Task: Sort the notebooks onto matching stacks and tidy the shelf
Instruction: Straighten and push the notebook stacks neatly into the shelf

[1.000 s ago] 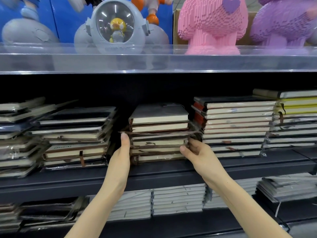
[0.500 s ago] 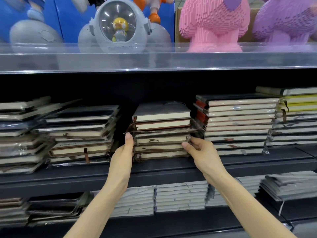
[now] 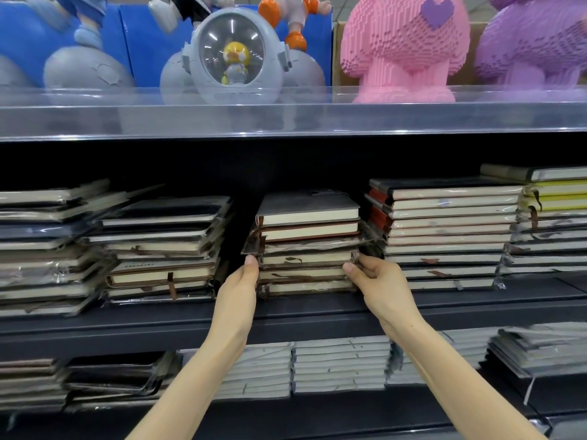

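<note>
On the middle shelf, near its front edge, the centre stack of notebooks sits between a left stack and a right stack. The left hand lies against the centre stack's left side and the right hand against its right. Toys stand on the upper shelf, and more notebooks lie on the lower shelf.

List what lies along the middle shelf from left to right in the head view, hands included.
Messy far-left stack → leaning dark stack → left hand → centre stack → right hand → tall stack with red spines → stack with yellow notebooks.
</note>
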Tool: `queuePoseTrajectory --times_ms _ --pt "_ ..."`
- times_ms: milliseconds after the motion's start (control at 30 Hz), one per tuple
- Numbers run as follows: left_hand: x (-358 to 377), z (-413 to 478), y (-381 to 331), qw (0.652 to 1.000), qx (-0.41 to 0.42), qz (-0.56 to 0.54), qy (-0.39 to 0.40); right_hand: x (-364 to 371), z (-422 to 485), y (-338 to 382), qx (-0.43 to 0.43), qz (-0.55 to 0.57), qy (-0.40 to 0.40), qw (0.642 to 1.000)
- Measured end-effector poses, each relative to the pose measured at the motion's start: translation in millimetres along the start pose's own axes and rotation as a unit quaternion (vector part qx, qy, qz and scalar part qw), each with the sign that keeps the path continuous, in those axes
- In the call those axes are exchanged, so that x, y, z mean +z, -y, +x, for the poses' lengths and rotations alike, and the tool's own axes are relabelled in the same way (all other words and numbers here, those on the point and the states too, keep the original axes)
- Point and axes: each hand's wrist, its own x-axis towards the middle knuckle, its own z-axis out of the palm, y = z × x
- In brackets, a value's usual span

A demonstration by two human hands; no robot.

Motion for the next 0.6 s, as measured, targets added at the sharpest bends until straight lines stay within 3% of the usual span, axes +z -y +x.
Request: queuePoseTrajectory --times_ms 233,400,600 --pt "3.5 -9.8 -13.3 0.994 0.1 0.032 0.008 5.3 -9.0 4.1 -0.074 -0.016 -0.042 0.996" --pt "4.6 15.2 -29.0 0.984 0.169 0.036 -0.036 9.8 -7.7 15.0 -0.105 0.078 -0.029 0.991" --pt "9.1 30.9 -25.4 0.981 0.182 0.043 -0.056 13.2 0.8 18.3 -0.149 0.091 -0.048 0.984"
